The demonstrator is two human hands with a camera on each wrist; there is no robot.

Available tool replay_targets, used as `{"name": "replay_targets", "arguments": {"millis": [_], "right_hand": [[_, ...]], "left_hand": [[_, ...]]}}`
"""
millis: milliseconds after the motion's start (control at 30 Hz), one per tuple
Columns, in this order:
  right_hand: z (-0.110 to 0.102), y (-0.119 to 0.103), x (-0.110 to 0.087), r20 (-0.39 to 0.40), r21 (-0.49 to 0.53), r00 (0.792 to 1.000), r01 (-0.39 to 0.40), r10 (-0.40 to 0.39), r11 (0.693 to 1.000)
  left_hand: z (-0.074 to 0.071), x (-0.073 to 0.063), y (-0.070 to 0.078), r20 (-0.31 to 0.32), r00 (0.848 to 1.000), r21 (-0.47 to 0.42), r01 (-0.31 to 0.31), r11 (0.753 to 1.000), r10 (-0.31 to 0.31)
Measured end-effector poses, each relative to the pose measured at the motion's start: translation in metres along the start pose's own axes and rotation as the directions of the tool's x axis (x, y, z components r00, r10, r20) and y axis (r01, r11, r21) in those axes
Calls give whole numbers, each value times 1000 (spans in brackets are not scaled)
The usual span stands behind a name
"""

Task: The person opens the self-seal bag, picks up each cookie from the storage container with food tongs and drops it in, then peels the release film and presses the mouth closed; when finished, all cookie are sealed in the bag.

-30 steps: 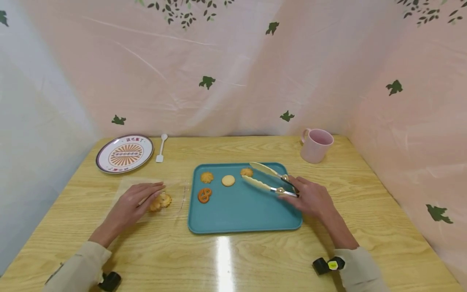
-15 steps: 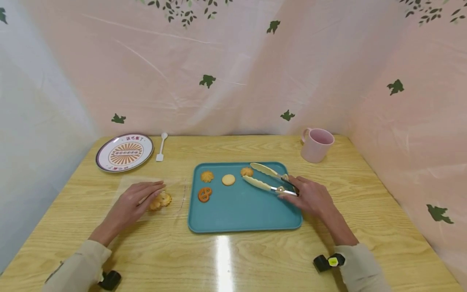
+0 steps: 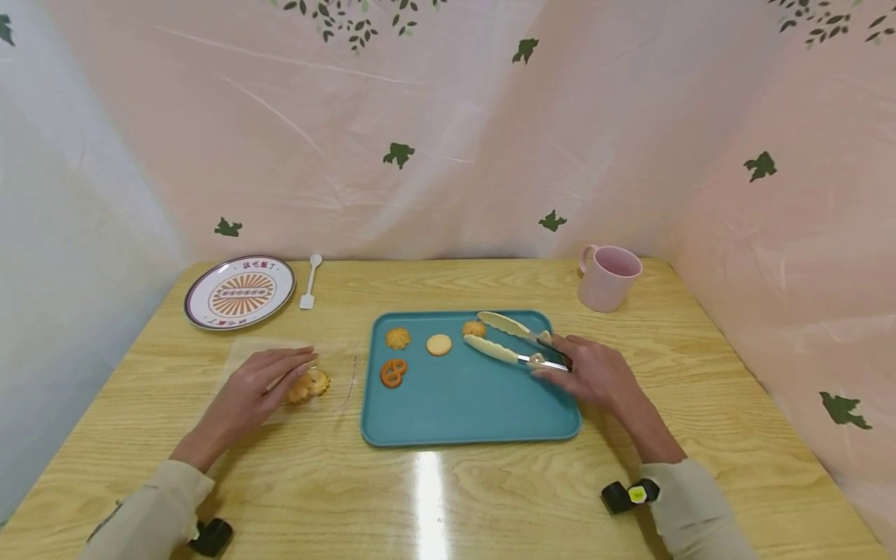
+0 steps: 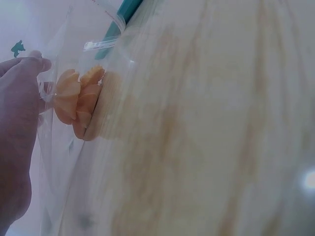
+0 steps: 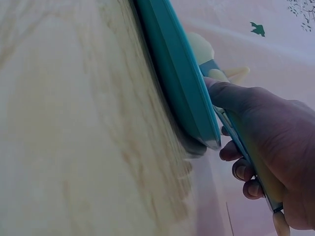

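My left hand [image 3: 262, 385] is over a clear plastic bag [image 3: 341, 362] left of the teal tray [image 3: 476, 424], holding its upper film. Inside the bag lie a few shell-shaped cookies [image 4: 78, 101], partly hidden by the fingers in the head view. My right hand [image 3: 595, 375] grips a pair of food tongs [image 3: 493, 348], whose cream tips stand apart over the tray. Between those tips is a ridged cookie [image 3: 474, 328] at the tray's far side. A round cookie [image 3: 439, 345], another ridged cookie [image 3: 398, 338] and a pretzel [image 3: 393, 373] sit on the tray's left half.
A patterned plate [image 3: 240, 293] stands at the back left, beside a small white spoon [image 3: 311, 281]. At the back right is a pink mug [image 3: 609, 278]. Pink cloth hangs behind the wooden table [image 3: 336, 498].
The tongs' tips have shifted very slightly to the left. My left hand, the bag and the cookies keep their places.
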State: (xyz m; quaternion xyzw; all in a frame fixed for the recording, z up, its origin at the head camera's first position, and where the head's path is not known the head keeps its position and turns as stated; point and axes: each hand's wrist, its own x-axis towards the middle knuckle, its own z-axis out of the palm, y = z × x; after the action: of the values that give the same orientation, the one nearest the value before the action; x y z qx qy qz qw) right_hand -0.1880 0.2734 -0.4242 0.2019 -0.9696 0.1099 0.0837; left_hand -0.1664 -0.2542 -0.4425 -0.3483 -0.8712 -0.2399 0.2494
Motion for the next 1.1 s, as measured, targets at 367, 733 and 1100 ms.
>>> {"name": "replay_targets", "arguments": {"millis": [367, 733, 1100], "right_hand": [[-4, 0, 4, 6, 5, 1000, 24, -24, 1000], [-3, 3, 3, -29, -7, 998, 60, -61, 998], [-1, 4, 2, -58, -17, 995, 82, -82, 997]], "left_hand": [[0, 0, 1, 1, 1000, 0, 2, 1000, -2], [1, 2, 1, -7, 1000, -7, 0, 1000, 0], [0, 1, 1, -15, 1000, -11, -9, 1000, 9]]}}
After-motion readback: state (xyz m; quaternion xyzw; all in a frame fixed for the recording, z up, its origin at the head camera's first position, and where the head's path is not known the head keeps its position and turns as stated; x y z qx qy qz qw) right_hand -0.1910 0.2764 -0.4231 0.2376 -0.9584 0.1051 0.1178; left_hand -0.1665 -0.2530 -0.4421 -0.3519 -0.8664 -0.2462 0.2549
